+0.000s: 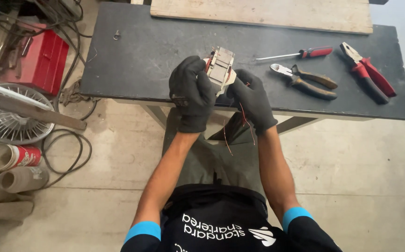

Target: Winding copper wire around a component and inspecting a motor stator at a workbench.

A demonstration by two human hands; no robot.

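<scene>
Gloved hands are gripping one small laminated metal core (221,69) above the near edge of the dark workbench (156,51) — the left hand (191,93) is clamping its side while the right hand (253,99) is closing fingers on the opposite edge, with thin copper wire (244,119) trailing below. Stripping the winding appears to be the step in hand (a judgement), and the next pull is calling for a firm hold on the core. Lying to the right, well apart: one screwdriver (300,53), one cutter (305,80), one pair of red pliers (368,72).
</scene>
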